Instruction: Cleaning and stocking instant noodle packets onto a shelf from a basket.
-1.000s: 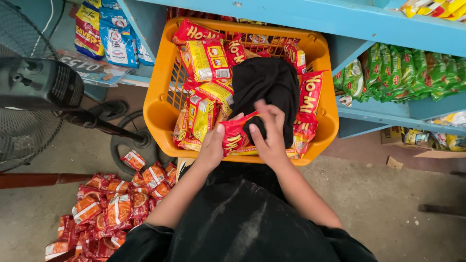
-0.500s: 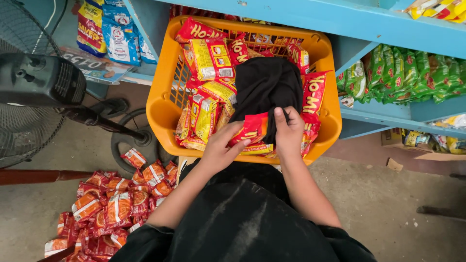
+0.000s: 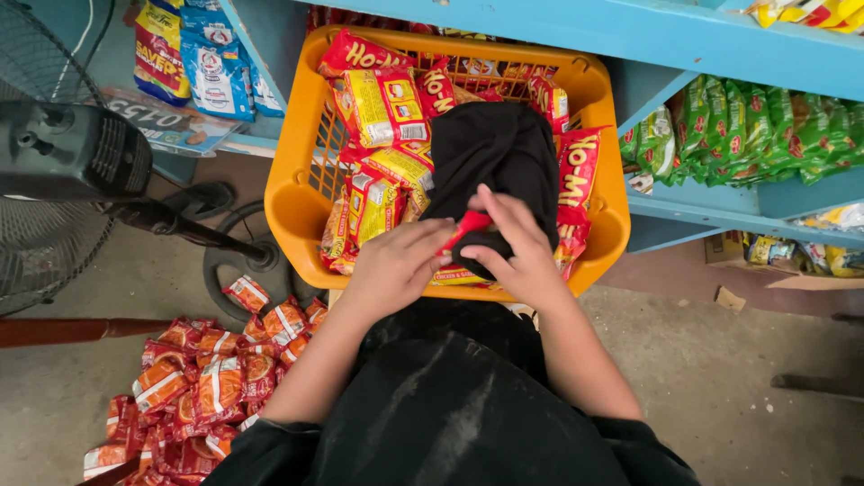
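Red packet (image 3: 468, 221) pinched between left hand (image 3: 396, 265) and right hand (image 3: 515, 252) (both touching), above orange basket (image 3: 292, 193).

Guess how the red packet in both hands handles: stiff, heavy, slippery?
Red packet, pinched between left hand and right hand over the orange basket: probably light and crinkly, since it folds in the grip. Glossy film on similar packets suggests it is slippery. Contents may crush.
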